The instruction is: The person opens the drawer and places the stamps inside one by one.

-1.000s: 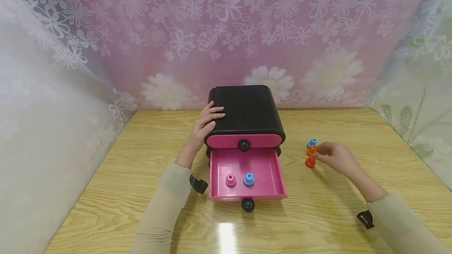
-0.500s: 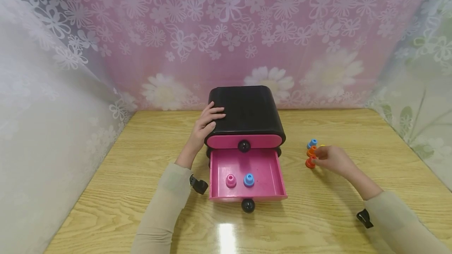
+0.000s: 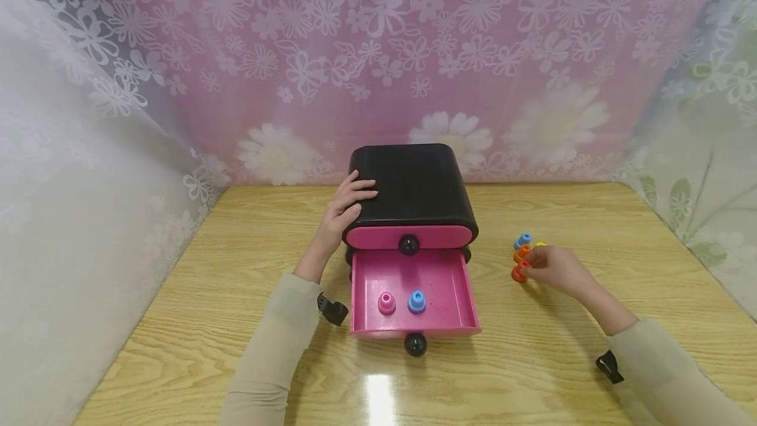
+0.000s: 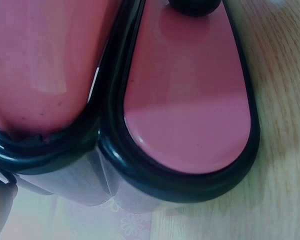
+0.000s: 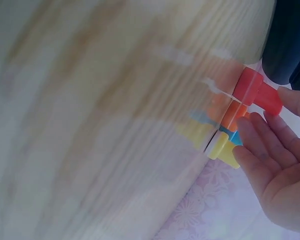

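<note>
My left hand [image 3: 339, 217] lies with extended fingers on the black cabinet [image 3: 416, 183], perhaps to steady it. Well apart, my right hand [image 3: 558, 271] pinches the red peg [image 3: 518, 273], low at the desk [image 3: 508, 367] beside the orange peg [image 3: 521, 254], by its narrow top, probably easier to grasp.

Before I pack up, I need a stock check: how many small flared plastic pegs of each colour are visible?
Blue flared plastic pegs: 2
Pink flared plastic peg: 1
Orange flared plastic peg: 1
Red flared plastic peg: 1
Yellow flared plastic peg: 1
Total: 6
</note>
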`<state>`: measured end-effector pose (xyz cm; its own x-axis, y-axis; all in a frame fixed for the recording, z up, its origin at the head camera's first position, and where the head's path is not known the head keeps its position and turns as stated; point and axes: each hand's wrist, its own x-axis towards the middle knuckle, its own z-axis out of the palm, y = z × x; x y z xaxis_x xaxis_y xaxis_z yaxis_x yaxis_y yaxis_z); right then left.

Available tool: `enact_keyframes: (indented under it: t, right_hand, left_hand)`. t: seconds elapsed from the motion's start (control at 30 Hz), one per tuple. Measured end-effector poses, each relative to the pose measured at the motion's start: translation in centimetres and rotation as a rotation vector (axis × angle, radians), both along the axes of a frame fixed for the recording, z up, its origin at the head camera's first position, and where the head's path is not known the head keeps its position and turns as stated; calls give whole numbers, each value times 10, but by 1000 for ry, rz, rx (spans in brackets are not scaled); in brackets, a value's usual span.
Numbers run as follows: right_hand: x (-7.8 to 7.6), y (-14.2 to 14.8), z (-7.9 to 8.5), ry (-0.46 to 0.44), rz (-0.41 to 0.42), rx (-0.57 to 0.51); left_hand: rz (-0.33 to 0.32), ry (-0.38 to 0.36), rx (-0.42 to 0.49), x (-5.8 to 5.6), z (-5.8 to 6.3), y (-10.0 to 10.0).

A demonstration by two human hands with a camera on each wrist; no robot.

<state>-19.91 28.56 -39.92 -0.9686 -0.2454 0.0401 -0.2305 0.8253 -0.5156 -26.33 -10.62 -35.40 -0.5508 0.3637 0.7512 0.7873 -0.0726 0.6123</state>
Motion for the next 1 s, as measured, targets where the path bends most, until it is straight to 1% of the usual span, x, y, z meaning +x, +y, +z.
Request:
enact_keyframes:
  t: [0.07, 0.17, 0.3, 0.4, 0.43, 0.5, 0.67, 0.8, 1.0]
  right_hand:
    - [1, 0, 0, 7, -5, -6]
    - [2, -1, 2, 25, -11, -29]
    - [7, -2, 9, 66, -14, -60]
    - [13, -6, 15, 123, -22, -87]
    - [16, -7, 16, 142, -28, -97]
    - [21, -11, 20, 187, -41, -115]
    - [34, -22, 29, 249, -52, -179]
    - [43, -29, 34, 270, -36, -254]
    - [55, -43, 41, 262, -4, -340]
  left_hand:
    - [4, 5, -2, -5, -5, -1]
    - [0, 6, 0, -7, -7, -1]
    - [-9, -4, 3, 6, 6, 1]
    - [-8, -16, 2, 17, 16, 3]
    - [-6, -15, 0, 18, 18, 3]
    - [-1, -17, -6, 20, 19, 4]
    - [3, -8, -5, 19, 19, 4]
    - [0, -7, -4, 19, 20, 4]
    - [3, -17, -6, 21, 20, 4]
